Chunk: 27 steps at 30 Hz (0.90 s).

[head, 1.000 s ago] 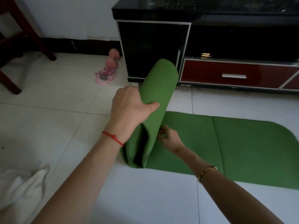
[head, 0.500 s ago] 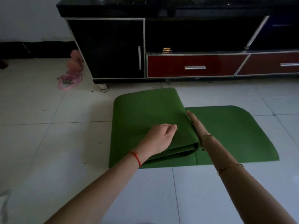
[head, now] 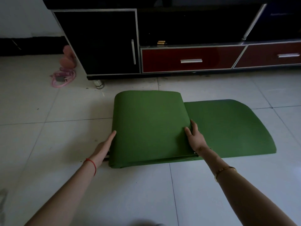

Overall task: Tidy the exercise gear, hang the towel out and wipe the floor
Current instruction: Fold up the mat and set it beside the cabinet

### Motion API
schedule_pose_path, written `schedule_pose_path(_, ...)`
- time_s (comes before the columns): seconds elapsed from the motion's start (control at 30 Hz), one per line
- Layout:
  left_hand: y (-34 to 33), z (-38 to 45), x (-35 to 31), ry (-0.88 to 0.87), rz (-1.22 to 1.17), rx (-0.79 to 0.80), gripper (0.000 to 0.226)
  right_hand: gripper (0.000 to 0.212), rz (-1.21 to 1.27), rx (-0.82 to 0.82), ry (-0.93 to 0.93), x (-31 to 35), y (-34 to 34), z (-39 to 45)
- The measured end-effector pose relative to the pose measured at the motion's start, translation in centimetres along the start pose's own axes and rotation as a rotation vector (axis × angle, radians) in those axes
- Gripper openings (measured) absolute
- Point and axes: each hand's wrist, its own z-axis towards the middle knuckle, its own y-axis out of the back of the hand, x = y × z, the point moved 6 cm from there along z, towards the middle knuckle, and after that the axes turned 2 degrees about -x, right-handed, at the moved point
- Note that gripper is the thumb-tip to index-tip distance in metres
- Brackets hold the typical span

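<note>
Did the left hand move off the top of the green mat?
Yes. The left hand slid off the green mat to its left edge, away from the cabinet.

Plain green mat (head: 151, 126) on pale grey-white tiles (head: 48, 103) — black cabinet (head: 97, 41), glossy dark-red drawers (head: 192, 59), pink rope (head: 62, 77) beside.
</note>
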Motion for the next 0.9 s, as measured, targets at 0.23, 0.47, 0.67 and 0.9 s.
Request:
schedule_pose_path(0.23,-0.9,-0.5,1.1,-0.039,-0.102,0.134,0.116,0.056,-0.051,-0.023,0.005,-0.5,-0.2,0.5)
schedule_pose_path(0.47,-0.8,-0.5,1.3,-0.075,-0.104,0.103,0.095,0.054,-0.065,-0.052,0.019,-0.6,0.0,0.6)
schedule_pose_path(0.67,-0.6,-0.5,1.0,-0.094,-0.145,0.069,0.078,0.053,-0.026,-0.059,0.030,-0.8,-0.1,0.7)
schedule_pose_path(0.9,2.0,0.0,0.2,-0.111,-0.138,0.052,0.088,0.051,0.097,-0.099,0.045,0.4,-0.5,1.1)
